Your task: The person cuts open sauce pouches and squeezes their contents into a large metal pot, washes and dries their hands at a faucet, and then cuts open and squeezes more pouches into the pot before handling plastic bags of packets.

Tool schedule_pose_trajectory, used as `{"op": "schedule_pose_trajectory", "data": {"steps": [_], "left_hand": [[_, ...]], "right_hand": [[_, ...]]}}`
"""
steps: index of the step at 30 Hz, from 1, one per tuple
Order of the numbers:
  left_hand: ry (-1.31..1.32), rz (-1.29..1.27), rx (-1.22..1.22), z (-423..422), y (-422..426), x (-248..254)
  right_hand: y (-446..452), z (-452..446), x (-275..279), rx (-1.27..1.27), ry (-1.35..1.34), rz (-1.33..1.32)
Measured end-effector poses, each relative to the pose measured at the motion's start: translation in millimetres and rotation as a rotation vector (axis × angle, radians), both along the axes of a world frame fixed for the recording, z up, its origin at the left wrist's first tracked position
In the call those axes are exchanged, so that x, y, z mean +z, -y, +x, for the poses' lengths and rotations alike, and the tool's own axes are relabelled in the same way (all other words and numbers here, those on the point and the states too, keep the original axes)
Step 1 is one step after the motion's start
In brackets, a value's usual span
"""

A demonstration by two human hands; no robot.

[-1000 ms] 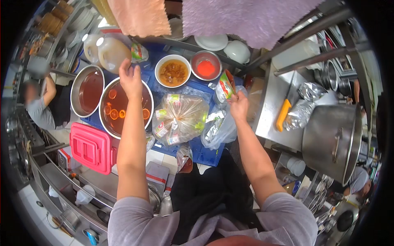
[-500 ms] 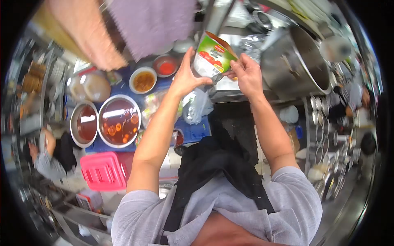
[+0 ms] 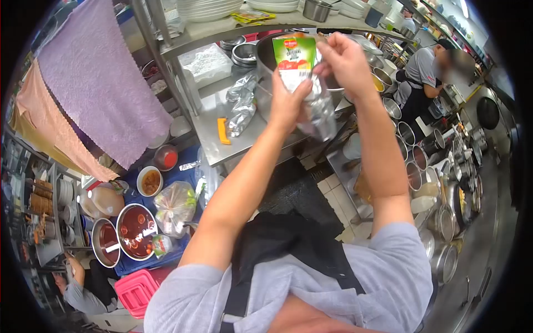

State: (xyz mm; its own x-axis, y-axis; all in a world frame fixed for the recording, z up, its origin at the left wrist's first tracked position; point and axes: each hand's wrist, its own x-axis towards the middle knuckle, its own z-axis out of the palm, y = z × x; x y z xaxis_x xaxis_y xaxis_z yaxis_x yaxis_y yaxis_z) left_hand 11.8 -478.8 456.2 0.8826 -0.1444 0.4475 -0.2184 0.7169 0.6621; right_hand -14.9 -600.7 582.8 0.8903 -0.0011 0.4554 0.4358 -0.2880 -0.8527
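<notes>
A foil sauce pouch (image 3: 294, 58) with a green label and red tomatoes stands upright between my hands, in front of a large steel pot (image 3: 266, 55). My left hand (image 3: 290, 100) is wrapped round its lower left side. The fingers of my right hand (image 3: 351, 65) are closed at the pouch's right edge; the fingertips are partly hidden. Crumpled silver foil (image 3: 321, 114) hangs below the pouch, and I cannot tell whether it is part of it. On the steel table (image 3: 214, 105) to the left lie crumpled foil pouches (image 3: 242, 105) and an orange-yellow tool handle (image 3: 223, 131).
A steel shelf (image 3: 216, 34) with stacked plates spans above. Towels (image 3: 108, 72) hang at left, above bowls and basins of red liquid (image 3: 136, 230). A pink lidded box (image 3: 136, 292) sits lower left. A co-worker (image 3: 425, 72) stands at right near racks of pans.
My view has swung right, bringing the steel table and shelf into sight. The pouch is more upright and now in front of the pot, with both hands still on it.
</notes>
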Motion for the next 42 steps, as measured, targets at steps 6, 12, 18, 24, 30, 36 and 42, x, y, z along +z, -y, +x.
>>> {"op": "schedule_pose_trajectory", "data": {"steps": [6, 12, 18, 24, 30, 36, 42], "left_hand": [[-0.290, -0.465, -0.145, 43, 153, 16], [-0.517, -0.593, -0.229, 84, 218, 22], [-0.586, -0.497, -0.187, 84, 229, 18], [-0.542, 0.010, -0.273, 94, 155, -6], [0.044, 0.744, 0.295, 155, 95, 20], [0.443, 1.276, 0.564, 193, 122, 24], [0.477, 1.258, 0.788, 208, 135, 22]], "right_hand": [[150, -24, -7, -0.146, 0.099, -0.340], [188, 11, -57, -0.190, 0.189, -0.429], [221, 87, -55, -0.332, 0.347, -0.568], [220, 148, -29, -0.370, 0.248, -0.766], [200, 211, -25, -0.335, 0.154, -1.012], [164, 239, -26, -0.369, 0.089, -0.977], [149, 248, -18, -0.199, 0.020, -0.844]]}}
